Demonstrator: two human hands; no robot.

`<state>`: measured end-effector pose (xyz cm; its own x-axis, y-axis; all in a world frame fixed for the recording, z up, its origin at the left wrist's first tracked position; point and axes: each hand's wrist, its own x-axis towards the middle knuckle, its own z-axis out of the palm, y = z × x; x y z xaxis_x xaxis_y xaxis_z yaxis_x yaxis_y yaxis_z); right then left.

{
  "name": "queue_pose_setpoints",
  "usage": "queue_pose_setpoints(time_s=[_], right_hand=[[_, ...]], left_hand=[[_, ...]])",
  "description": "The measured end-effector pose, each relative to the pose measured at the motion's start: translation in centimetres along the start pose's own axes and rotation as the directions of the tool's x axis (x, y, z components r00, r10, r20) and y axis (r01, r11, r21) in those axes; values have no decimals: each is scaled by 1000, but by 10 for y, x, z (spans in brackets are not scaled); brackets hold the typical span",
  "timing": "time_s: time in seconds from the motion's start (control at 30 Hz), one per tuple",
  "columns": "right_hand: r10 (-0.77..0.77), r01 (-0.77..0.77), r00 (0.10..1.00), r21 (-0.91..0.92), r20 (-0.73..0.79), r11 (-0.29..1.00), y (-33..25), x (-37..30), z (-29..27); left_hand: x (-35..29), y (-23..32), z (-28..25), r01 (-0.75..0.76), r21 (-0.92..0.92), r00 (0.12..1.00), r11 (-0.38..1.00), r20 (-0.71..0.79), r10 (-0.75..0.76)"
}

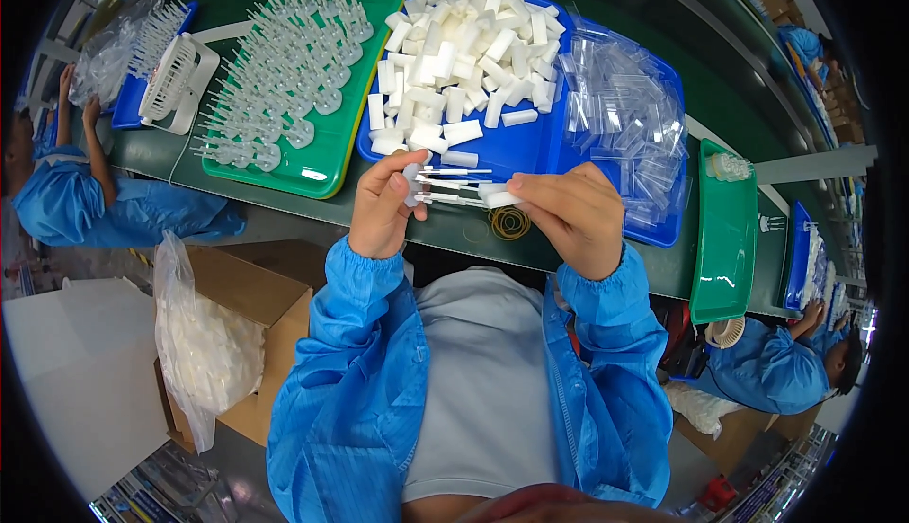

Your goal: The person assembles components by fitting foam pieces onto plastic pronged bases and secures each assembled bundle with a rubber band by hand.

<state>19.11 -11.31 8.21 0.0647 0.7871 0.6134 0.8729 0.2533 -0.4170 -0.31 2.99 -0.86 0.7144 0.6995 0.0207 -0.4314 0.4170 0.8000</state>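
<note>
Between the thumb and fingers of my left hand [379,206] is the round base of a white pronged plastic part [453,180], its thin prongs pointing right. My right hand [579,212] pinches a small white foam block [500,198] at the prong tips. Whether the prongs enter the block, I cannot tell. Just beyond my hands, a heap of white foam blocks [454,50] fills much of a blue tray [532,152]. To the left, rows of similar pronged parts [284,78] stand upright on a green tray [317,177]. Clear plastic pieces [620,92] lie in another blue tray [670,220] on the right.
Yellowish rubber bands [510,224] lie near the table edge. A white fan [172,83] stands far left; a narrow green tray [724,248] is at right. Below left, a cardboard box [251,282] holds a bag of white pieces [216,348]. Co-workers in blue sit on both sides.
</note>
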Motion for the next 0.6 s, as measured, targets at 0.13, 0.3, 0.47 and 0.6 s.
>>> queue_pose_setpoints(time_s=[0.13, 0.3, 0.47, 0.6], right_hand=[[36, -36, 999, 7, 2, 999, 0, 1, 1], [122, -129, 990, 105, 71, 986, 1, 2, -2], [243, -250, 968, 228, 58, 941, 5, -4, 1], [187, -189, 982, 105, 21, 976, 6, -4, 2]], left_hand=[[1, -1, 0, 22, 16, 1000, 1000, 0, -22], [-3, 2, 3, 131, 90, 990, 987, 41, -135], [-2, 8, 9, 166, 142, 977, 976, 108, -182], [-2, 14, 12, 206, 111, 972, 972, 94, -216]])
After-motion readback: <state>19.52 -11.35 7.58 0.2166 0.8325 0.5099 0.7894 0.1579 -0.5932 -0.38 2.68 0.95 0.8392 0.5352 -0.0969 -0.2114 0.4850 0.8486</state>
